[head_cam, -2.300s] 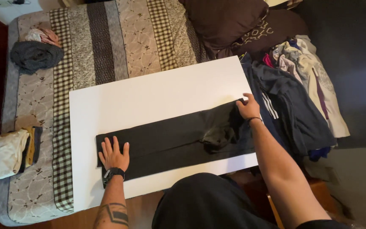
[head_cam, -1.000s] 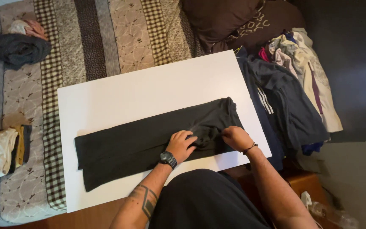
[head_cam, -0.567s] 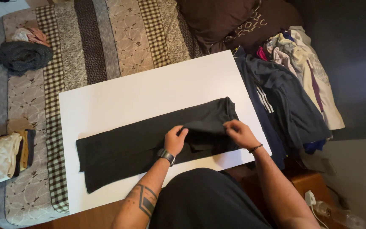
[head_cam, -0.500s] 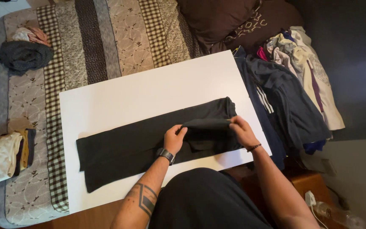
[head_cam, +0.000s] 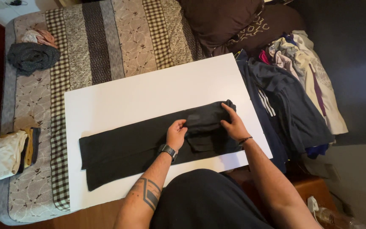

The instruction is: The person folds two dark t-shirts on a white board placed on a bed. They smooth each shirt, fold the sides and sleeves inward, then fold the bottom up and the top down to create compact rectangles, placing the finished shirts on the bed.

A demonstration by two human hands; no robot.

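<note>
Hands (head_cam: pixel 234 124) pinch black garment's (head_cam: pixel 128 146) edge.

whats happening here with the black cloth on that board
A person is working on a long black garment laid flat across a white board on a bed. The left hand and right hand both grip a fold at its right end. A clothes pile lies beside the board.
</note>
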